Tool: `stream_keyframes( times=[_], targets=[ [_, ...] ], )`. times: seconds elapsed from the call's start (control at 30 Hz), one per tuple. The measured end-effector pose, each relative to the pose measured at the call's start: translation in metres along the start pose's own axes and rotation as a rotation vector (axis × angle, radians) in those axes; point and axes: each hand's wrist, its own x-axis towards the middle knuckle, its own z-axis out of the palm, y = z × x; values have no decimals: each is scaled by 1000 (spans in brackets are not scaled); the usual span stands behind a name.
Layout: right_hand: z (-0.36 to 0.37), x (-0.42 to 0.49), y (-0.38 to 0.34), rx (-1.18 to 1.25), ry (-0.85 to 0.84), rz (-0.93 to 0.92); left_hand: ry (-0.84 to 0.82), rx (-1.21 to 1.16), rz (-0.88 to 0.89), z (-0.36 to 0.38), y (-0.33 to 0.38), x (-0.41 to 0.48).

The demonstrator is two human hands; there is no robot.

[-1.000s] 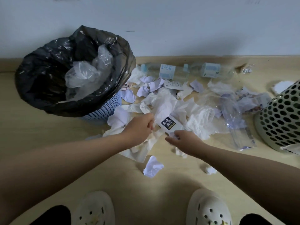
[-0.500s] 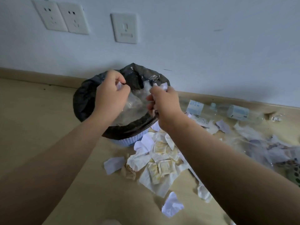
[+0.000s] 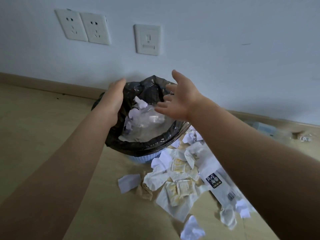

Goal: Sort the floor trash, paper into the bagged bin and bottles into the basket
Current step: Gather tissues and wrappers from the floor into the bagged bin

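— So, where does our paper lie?
— Some crumpled white paper scraps (image 3: pixel 139 105) sit inside the black-bagged blue plastic bin (image 3: pixel 147 148), on top of clear plastic film (image 3: pixel 149 121). A bigger heap of white and stained paper (image 3: pixel 174 177) lies on the tan floor (image 3: pixel 52 127), just beside the bin.
— And our grip?
— Our left hand (image 3: pixel 112 99) is at the bag's left rim with its fingers straight and its grip slack. Our right hand (image 3: pixel 180 101) hovers above the opening, fingers spread, holding nothing. We make out blurred bottles (image 3: pixel 265 128) by the wall.
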Motion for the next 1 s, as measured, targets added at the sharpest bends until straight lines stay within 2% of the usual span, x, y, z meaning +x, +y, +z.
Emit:
stream_keyframes(
  times=[0.1,0.23,0.37,0.47,0.53,0.6,0.67,0.7,0.77,0.87,0.93,1.0],
  targets=[
    [-18,-6,-10,-104,55,-57,-75,46,62,9,10,-7],
    [-65,-26,-11,-334,189,-83,-145,157,239,35,23,-18],
    [-134,-46,11,-524,375,-1,-379,237,355,87,24,-43],
    [-184,-60,38,-675,491,39,-600,481,408,132,0,-66],
    [-216,-68,63,-881,521,35,-748,682,428,160,-32,-84],
    [-246,-75,93,-1252,519,36,-886,924,446,177,-75,-99],
    [-269,-81,119,-1639,425,89,-1076,1201,484,179,-121,-107],
    [-278,-86,130,-1751,366,114,-1174,1322,513,178,-143,-111],
    [-290,-90,143,-1820,304,114,-1301,1517,624,170,-177,-119],
    [-300,-93,159,-1790,274,139,-1387,1653,908,153,-203,-132],
    [-303,-96,171,-1808,265,183,-1384,1689,1048,140,-213,-138],
    [-304,-98,181,-1838,280,169,-1289,1736,1194,133,-209,-140]
  ],
)
